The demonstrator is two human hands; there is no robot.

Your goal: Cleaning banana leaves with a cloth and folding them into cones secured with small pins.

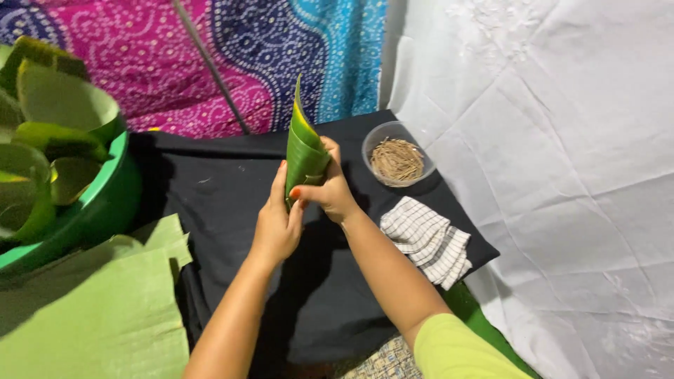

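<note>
Both my hands hold one rolled green banana leaf (303,144) upright above a black cloth-covered table (225,189). My left hand (276,224) grips the roll's lower edge from the left. On the right side, my right hand (330,186) wraps around it with the thumb pressed on the fold. The leaf forms a cone-like roll whose tip points up and shows a yellow inner edge.
A green basin (84,210) with several curled leaves stands at the left. Flat leaf sheets (98,309) lie at the front left. At the back right sits a clear bowl of thin brown sticks (397,160), with a checked cloth (428,240) nearer me. White sheeting covers the right side.
</note>
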